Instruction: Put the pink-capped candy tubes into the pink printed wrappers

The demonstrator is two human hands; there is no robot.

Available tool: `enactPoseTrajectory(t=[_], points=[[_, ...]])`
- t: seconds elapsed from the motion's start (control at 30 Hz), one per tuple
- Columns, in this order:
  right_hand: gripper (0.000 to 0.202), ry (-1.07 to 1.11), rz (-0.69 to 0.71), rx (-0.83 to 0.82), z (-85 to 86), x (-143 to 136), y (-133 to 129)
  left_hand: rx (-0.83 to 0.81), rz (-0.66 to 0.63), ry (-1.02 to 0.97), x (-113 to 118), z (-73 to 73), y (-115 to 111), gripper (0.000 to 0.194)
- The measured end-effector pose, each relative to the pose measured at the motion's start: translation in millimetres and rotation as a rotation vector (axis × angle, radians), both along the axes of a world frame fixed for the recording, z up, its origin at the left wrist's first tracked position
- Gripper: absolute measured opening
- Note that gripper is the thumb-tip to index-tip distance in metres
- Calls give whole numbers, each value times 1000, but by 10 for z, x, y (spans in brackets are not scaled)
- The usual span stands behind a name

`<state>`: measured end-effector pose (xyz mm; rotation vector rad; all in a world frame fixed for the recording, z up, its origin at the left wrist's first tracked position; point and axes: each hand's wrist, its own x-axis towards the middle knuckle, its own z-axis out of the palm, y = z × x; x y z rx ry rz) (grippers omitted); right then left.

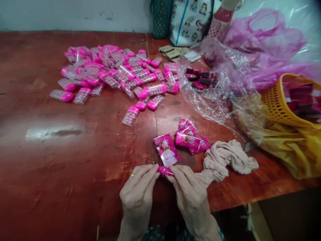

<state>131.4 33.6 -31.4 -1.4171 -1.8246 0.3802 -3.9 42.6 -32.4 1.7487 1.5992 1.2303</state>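
Between my hands is a small pink printed wrapper sleeve (165, 171), pinched at both ends near the table's front edge. My left hand (139, 187) is closed on its left end, and a ring shows on one finger. My right hand (188, 187) grips the right end. The fingers hide much of the sleeve, so I cannot tell whether anything is inside. Just beyond it lies a flat pink wrapper (167, 149), with several more wrappers (192, 140) to its right. Farther back spreads a heap of clear candy containers (130, 115) with pink caps, filled with pink balls.
A crumpled beige cloth (229, 157) lies right of my right hand. Beyond it are a clear plastic bag (210, 103) and dark red packets (199, 78). At the right stands a yellow basket (276, 100), near a pink bag (273, 36). A printed bag (189, 23) leans at the back.
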Motion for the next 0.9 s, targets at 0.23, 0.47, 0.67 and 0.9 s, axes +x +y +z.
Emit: enactPoseTrajectory(t=[0.23, 0.47, 0.67, 0.9], points=[[20, -180, 9, 35, -71, 38, -7, 103, -119, 229, -29, 35, 58, 20], [16, -294, 61, 99, -81, 66, 15, 94, -265, 390, -102, 55, 149, 9], [19, -302, 95, 135, -118, 65, 3, -84, -331, 355, -99, 63, 188, 13], [21, -191, 126, 20, -107, 153, 28, -235, -164, 197, -297, -8, 171, 13]])
